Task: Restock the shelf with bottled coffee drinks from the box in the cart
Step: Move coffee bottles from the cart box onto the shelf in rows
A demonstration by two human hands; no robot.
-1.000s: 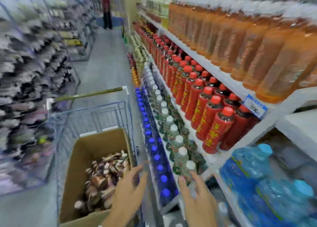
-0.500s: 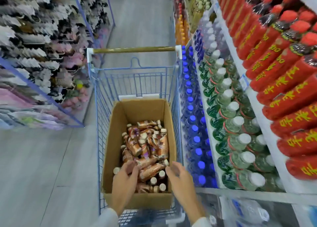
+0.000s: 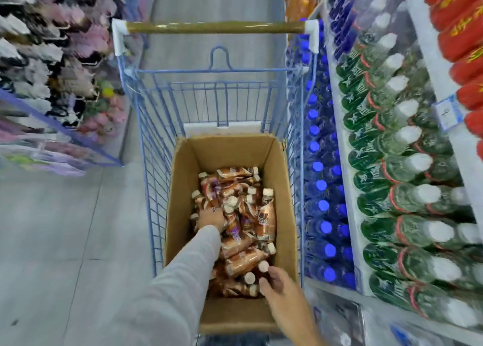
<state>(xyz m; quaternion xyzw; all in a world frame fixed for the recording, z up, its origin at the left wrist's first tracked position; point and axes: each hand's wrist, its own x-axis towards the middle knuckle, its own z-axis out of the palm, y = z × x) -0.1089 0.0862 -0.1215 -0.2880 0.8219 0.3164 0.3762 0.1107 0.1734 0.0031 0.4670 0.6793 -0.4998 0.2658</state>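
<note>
Head view: in the box (image 3: 230, 152), left hand (image 3: 210, 219) among bottles (image 3: 266, 220) at 9 o'clock, grip hidden. Right hand (image 3: 281, 285) pinches a bottle (image 3: 263, 267) at 5 o'clock.

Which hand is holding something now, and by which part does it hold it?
The right hand pinches a coffee bottle at its neck, just under the cap. The left hand is deep in the box; its grip cannot be told.

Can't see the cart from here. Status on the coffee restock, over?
Left hand buried among coffee bottles in the box, grip hidden. Right hand at a near bottle, grip unclear. No bottle lifted yet. Box top open.
</note>
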